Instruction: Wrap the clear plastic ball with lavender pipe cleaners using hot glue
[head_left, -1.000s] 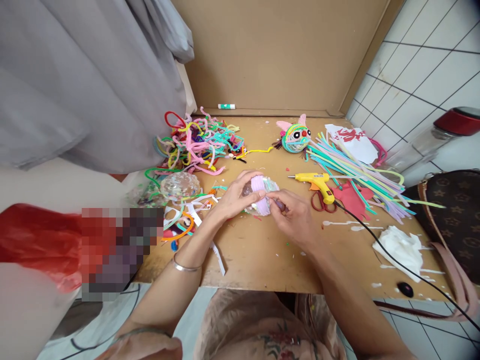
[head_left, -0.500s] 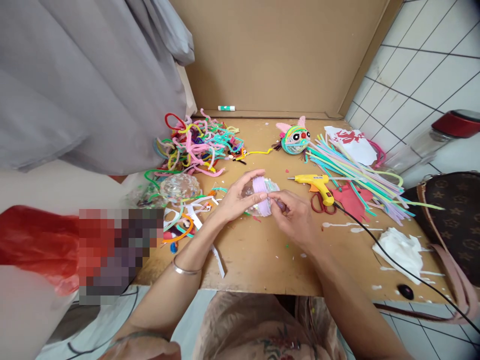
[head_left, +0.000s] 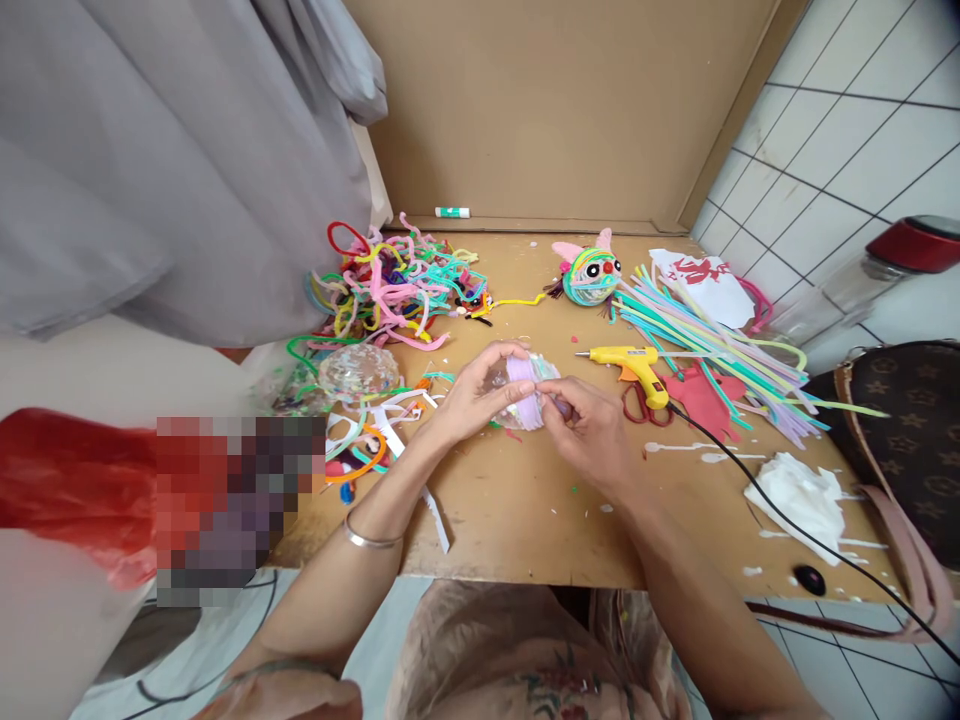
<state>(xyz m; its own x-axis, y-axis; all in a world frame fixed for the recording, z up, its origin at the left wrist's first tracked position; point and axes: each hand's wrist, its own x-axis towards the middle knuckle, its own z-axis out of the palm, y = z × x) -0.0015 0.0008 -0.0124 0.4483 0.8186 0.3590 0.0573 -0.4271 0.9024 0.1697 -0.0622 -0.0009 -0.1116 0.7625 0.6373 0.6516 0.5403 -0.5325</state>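
While I have the left hand (head_left: 474,398) curved around the clear ball (head_left: 546,368), its thumb lying over the lilac band (head_left: 523,372), the right hand (head_left: 596,440) works at the band with thumb and forefinger pinched together; whether a strand's end sits between those fingertips I cannot tell; the ball is to the left of the yellow glue gun (head_left: 622,356) and slightly nearer me, while the loose pipe cleaners (head_left: 697,330) fan out to the gun's right; I judge the step in hand to be pressing or settling the band against the ball; any next move calls for a steady left grip and a light right pinch, minding the red-handled scissors (head_left: 627,403) just on the gun's near side.
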